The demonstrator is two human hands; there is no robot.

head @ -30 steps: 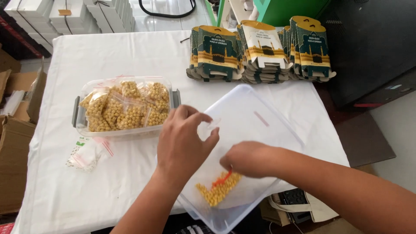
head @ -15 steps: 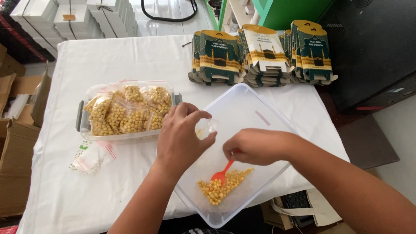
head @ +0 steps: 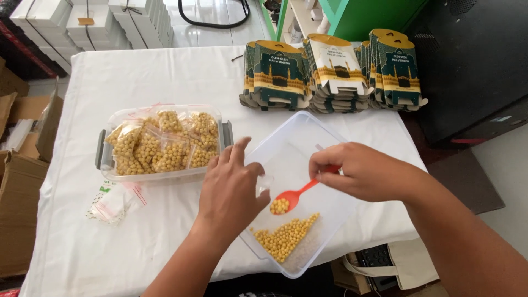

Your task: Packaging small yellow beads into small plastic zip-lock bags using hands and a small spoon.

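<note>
My left hand (head: 232,187) pinches a small clear plastic bag (head: 264,181) over a tilted clear plastic tub (head: 300,137). My right hand (head: 357,170) holds a red plastic spoon (head: 297,195) by its handle; the bowl carries a few yellow round pieces (head: 279,206) just below the bag's mouth. A heap of the same yellow pieces (head: 286,237) lies in the tub's near corner.
A second clear tub (head: 107,165) with grey clips holds several filled bags on the left. Empty bags (head: 113,202) lie in front of it. Stacks of green-and-gold flat cartons (head: 330,69) stand at the back. The tilted tub overhangs the white table's (head: 82,247) near edge.
My right hand has lifted the spoon out of the heap, now loaded, and moved up and right. My left hand has lowered the bag toward the spoon.
</note>
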